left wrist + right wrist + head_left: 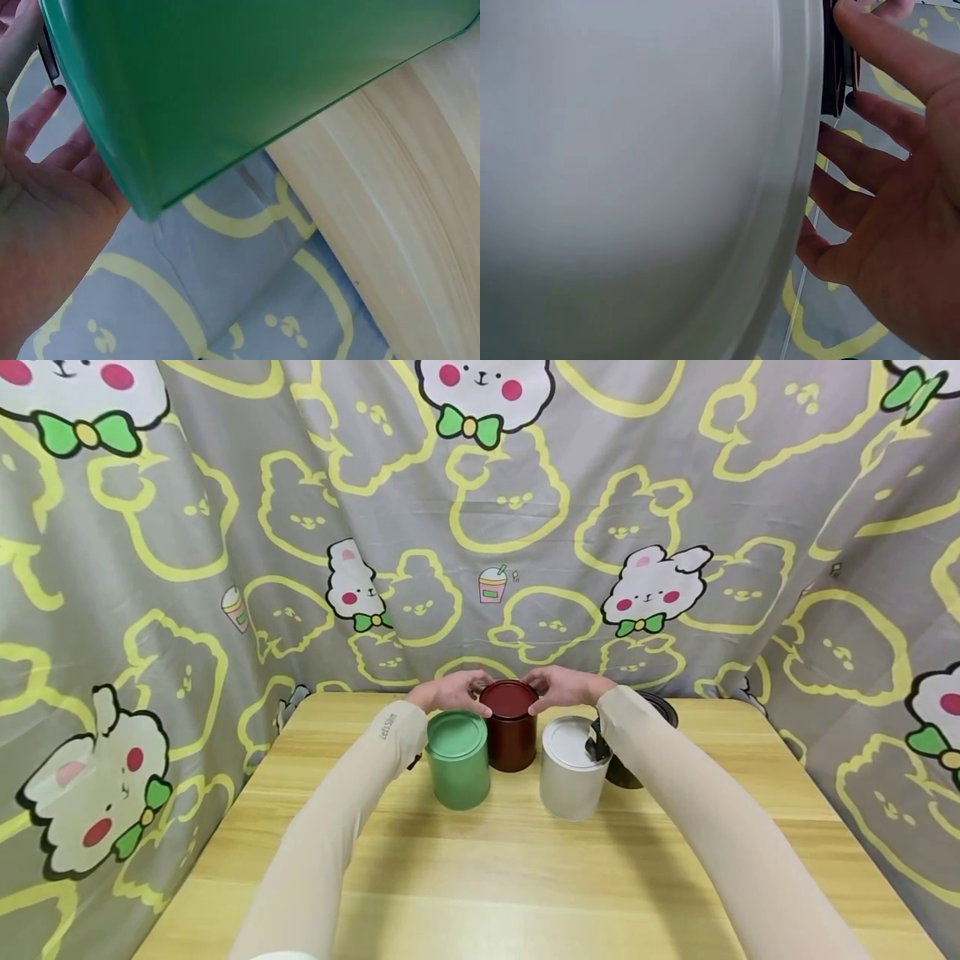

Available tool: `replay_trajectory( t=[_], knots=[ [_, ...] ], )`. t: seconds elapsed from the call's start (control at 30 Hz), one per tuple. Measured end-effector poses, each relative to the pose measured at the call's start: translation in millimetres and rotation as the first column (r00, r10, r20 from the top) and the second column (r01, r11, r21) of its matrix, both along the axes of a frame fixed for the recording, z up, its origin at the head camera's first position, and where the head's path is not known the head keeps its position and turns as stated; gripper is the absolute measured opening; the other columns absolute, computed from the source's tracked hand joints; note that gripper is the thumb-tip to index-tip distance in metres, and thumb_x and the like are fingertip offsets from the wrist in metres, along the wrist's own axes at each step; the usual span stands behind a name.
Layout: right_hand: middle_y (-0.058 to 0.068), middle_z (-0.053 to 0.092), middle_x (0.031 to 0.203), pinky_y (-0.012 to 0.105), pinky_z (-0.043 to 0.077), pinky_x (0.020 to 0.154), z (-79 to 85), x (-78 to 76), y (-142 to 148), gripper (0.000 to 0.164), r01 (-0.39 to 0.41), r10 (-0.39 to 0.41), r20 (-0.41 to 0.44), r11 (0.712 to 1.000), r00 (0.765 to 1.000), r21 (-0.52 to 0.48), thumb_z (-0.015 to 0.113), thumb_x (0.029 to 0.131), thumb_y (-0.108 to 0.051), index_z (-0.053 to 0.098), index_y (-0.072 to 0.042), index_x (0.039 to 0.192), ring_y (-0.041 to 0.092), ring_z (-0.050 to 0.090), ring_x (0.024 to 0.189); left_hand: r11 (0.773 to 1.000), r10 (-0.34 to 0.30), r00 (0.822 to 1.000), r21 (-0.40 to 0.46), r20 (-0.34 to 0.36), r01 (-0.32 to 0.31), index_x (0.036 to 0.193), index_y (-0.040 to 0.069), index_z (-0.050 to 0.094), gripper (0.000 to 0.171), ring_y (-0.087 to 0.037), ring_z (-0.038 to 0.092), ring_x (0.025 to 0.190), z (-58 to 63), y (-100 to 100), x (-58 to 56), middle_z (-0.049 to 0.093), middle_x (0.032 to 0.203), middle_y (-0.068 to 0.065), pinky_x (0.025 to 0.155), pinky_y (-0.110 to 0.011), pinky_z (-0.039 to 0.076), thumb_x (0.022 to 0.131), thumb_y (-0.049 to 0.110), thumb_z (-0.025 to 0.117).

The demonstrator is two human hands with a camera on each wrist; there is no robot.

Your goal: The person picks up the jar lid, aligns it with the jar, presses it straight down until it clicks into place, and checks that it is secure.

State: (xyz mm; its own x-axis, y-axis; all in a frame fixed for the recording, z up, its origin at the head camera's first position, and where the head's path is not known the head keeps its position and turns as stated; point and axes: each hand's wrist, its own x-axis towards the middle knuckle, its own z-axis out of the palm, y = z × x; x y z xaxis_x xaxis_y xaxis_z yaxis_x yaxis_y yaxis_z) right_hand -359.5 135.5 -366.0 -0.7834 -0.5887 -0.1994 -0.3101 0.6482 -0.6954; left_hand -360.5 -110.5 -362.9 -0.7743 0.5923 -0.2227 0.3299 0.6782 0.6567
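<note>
A dark red lidded can (512,743) stands at the back of the group on the wooden table. My left hand (453,692) holds its upper rim from the left, and my right hand (566,685) holds the rim from the right, thumbs toward me. In front of the left hand is a green can (459,777), which fills much of the left wrist view. A white can (572,789) stands in front of the right hand; its pale lid (630,150) covers most of the right wrist view. There, only a dark edge of the red can (832,67) shows by the fingertips.
Behind the right forearm, a black can (663,706) is partly hidden. A patterned grey curtain (420,518) hangs close behind the wooden table (480,877) and along both sides. Bare tabletop lies in front of the cans.
</note>
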Motion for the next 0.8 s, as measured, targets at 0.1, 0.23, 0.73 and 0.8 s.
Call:
replay_trajectory(
  t=[0.1,0.23,0.73,0.8],
  knots=[
    [0.021,0.055,0.126,0.040,0.042,0.097,0.4,-1.1,-0.8,0.059,-0.010,0.010,-0.001,1.000,1.000,0.014,0.071,0.085,-0.014,0.045,0.003,0.135,0.032,0.051,0.118,1.000,-0.002,1.000,0.001,0.011,0.002,0.135,0.007,0.044,0.057,-0.028,0.045,0.124,-2.1,-0.9,-1.4,0.053,0.129,-0.015,0.098,-0.038,0.039,0.086,0.021,0.071],
    [0.021,0.055,0.126,0.040,0.042,0.097,0.8,-2.2,-0.4,0.059,-0.006,0.005,0.014,0.999,1.000,0.032,0.071,0.085,-0.015,0.045,0.003,0.135,0.032,0.051,0.118,1.000,-0.002,0.999,-0.003,0.033,0.003,0.137,0.008,0.043,0.059,-0.028,0.046,0.124,-2.0,-1.0,-1.8,0.053,0.129,-0.015,0.098,-0.038,0.040,0.086,0.022,0.071],
    [0.018,0.055,0.127,0.042,0.038,0.100,2.1,-5.3,-1.2,0.063,-0.007,0.005,0.032,0.997,0.999,0.082,0.070,0.087,-0.018,0.041,0.000,0.139,0.029,0.051,0.118,0.999,0.041,0.996,-0.005,0.073,-0.041,0.142,0.010,0.039,0.064,-0.024,0.053,0.113,-3.8,2.7,1.0,0.051,0.132,-0.017,0.098,-0.036,0.038,0.085,0.022,0.068],
    [0.019,0.054,0.128,0.042,0.038,0.100,2.5,-4.4,-2.1,0.063,-0.008,0.006,0.029,0.996,1.000,0.087,0.069,0.087,-0.018,0.040,0.001,0.140,0.030,0.050,0.119,0.999,0.039,0.997,-0.012,0.064,-0.039,0.142,0.009,0.038,0.065,-0.023,0.052,0.113,-2.5,3.2,3.4,0.051,0.132,-0.017,0.099,-0.036,0.037,0.086,0.021,0.067]
  ],
)
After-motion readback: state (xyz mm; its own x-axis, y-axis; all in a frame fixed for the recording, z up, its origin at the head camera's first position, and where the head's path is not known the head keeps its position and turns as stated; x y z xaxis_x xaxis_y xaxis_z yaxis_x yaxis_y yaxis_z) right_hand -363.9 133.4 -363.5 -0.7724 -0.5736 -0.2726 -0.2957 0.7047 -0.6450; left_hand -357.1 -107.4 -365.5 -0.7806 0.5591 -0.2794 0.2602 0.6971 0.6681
